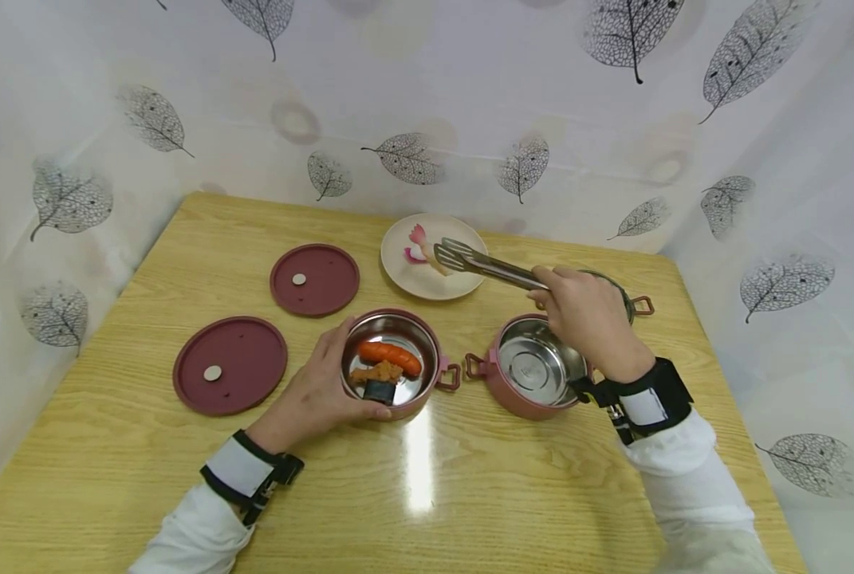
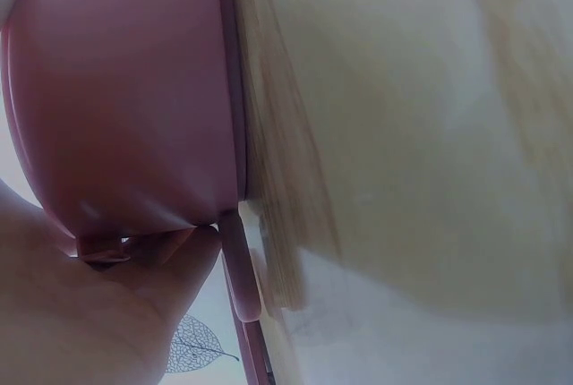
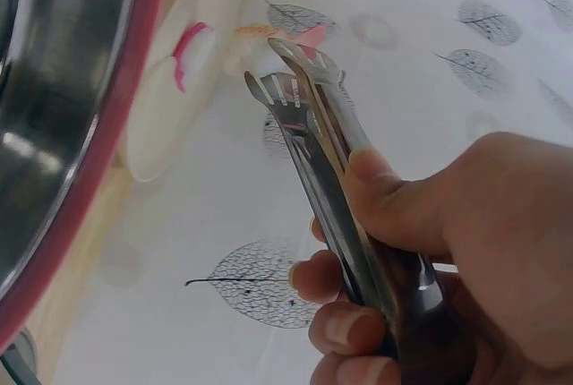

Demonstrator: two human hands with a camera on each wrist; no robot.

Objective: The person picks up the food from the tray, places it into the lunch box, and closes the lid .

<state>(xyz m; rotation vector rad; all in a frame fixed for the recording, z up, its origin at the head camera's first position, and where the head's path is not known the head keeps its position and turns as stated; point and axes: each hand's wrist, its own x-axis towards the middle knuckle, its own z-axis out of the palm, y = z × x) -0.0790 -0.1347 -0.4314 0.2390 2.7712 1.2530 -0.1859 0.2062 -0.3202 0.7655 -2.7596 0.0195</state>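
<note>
My left hand (image 1: 319, 391) grips the side of a pink pot (image 1: 437, 351), thumb along its near rim. Inside lie a sausage (image 1: 391, 355), a fried chicken piece (image 1: 376, 373) and a black-wrapped roll (image 1: 379, 391). My right hand (image 1: 592, 319) holds metal tongs (image 1: 498, 267), their tips pointing left over a white plate (image 1: 448, 288). At the tips is a breaded shrimp-like piece (image 3: 252, 42) with a pink tail; cannot tell whether it is clear of the plate. A pink-and-white piece (image 3: 188, 55) lies on the plate. In the left wrist view, the pot's outer wall (image 2: 125, 98) fills the upper left.
A second pink pot (image 1: 530, 371), with nothing inside, stands below my right hand. Behind it a round dark-rimmed thing with a pink handle (image 1: 643, 305) is partly hidden. Two maroon lids (image 1: 315, 279) lie on the left. A leaf-patterned curtain (image 1: 462, 96) borders the table.
</note>
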